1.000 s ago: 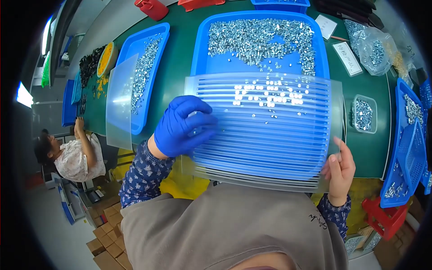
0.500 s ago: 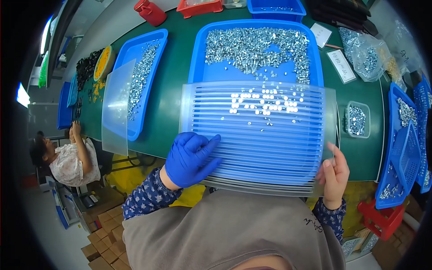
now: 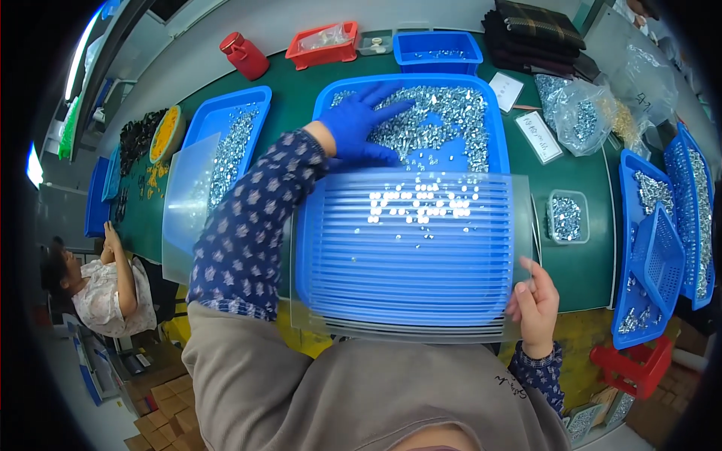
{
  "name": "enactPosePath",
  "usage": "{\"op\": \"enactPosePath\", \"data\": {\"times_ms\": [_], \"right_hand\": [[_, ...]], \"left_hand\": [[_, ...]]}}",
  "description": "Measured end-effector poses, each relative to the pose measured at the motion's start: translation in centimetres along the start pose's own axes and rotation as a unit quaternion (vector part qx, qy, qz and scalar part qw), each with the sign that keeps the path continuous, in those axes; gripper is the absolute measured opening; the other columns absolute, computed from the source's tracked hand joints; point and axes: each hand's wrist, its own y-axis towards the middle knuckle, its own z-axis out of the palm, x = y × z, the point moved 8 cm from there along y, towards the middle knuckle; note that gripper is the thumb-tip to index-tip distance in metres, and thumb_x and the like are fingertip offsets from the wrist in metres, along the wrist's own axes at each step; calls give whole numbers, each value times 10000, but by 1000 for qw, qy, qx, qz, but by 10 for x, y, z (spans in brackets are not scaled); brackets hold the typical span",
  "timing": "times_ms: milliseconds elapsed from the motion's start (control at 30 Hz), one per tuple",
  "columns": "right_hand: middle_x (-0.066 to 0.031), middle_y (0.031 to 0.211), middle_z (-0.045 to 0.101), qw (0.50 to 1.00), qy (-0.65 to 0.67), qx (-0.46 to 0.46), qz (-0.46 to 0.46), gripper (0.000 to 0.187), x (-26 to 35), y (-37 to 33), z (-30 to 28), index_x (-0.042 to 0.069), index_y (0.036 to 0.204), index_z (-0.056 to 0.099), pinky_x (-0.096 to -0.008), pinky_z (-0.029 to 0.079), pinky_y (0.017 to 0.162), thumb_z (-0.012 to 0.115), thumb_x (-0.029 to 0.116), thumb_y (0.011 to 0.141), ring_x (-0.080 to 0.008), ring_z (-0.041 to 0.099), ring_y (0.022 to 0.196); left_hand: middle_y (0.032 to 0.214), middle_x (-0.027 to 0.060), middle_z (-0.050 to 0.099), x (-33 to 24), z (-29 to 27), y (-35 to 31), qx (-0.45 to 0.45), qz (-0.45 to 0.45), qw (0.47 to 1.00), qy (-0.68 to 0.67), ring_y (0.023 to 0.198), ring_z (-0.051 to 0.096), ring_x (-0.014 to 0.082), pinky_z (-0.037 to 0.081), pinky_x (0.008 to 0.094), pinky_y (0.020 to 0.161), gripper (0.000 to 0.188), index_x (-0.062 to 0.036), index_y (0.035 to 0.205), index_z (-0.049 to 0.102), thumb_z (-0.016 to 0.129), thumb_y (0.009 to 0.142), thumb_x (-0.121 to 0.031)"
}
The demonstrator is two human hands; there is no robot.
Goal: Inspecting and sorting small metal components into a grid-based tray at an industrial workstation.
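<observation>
A translucent grooved board [image 3: 406, 293] lies across the near part of a big blue tray [image 3: 494, 113]. Bright small metal pieces [image 3: 421, 207] are scattered over the board's upper half. My left hand [image 3: 361, 124], in a blue glove, is spread open over the heap of small silvery metal parts [image 3: 451, 105] in the tray's far half. Its fingers reach among the parts; what lies under the palm is hidden. My bare right hand [image 3: 538, 304] has its thumb and curled fingers on the board's right edge.
Left stands another blue tray [image 3: 259, 101] of metal parts, partly under a clear sheet [image 3: 188, 203]. A small clear tub [image 3: 568, 216] of parts sits right. Behind are a blue bin [image 3: 438, 52], a red basket [image 3: 323, 45] and bagged parts [image 3: 587, 120]. A person [image 3: 113, 286] sits far left.
My left hand has moved away from the board's left side, forward onto the metal parts, its fingers now spread. My right hand stays at the board's right edge. The whole view has shifted slightly.
</observation>
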Motion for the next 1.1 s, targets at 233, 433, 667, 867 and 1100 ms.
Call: {"op": "enactPosePath", "data": {"times_ms": [233,433,667,867,1100], "right_hand": [[12,634,517,1000,0,-5,15,412,3,0,0,-60,1265,440,-155,343,422,511,113,897,-39,472,491],[1,629,536,1000,10,-5,4,422,1,0,-1,-57,1258,451,-163,346,434,547,138,896,-35,479,504],[4,630,530,1000,19,-4,5,415,3,1,2,-52,1259,454,-161,347,432,542,128,895,-34,473,502],[22,633,496,1000,5,-12,-3,410,1,1,1,-55,1275,438,-148,323,421,502,122,910,-24,445,493],[1,648,533,1000,12,-14,6,406,1,1,-1,-52,1262,449,-156,351,429,523,92,890,-35,479,507]], "left_hand": [[1332,148,406,-16,31,23,31,45,996,67,1247,366,371,291,518,1032,661,-201,1320,447,566,791,-578],[945,133,574,-14,32,30,36,-2,998,-59,845,580,322,484,381,743,267,-79,997,590,568,869,-313],[847,157,598,-12,-5,13,-33,-56,977,-205,792,578,335,462,407,711,270,-55,960,590,519,909,-311],[785,121,581,-68,-34,-42,-39,-14,974,-224,697,571,289,460,375,597,191,-60,925,595,586,872,-243],[1070,126,549,-90,-35,-68,-38,36,981,-188,1008,526,311,395,404,887,286,-67,1049,579,646,802,-195]]}}
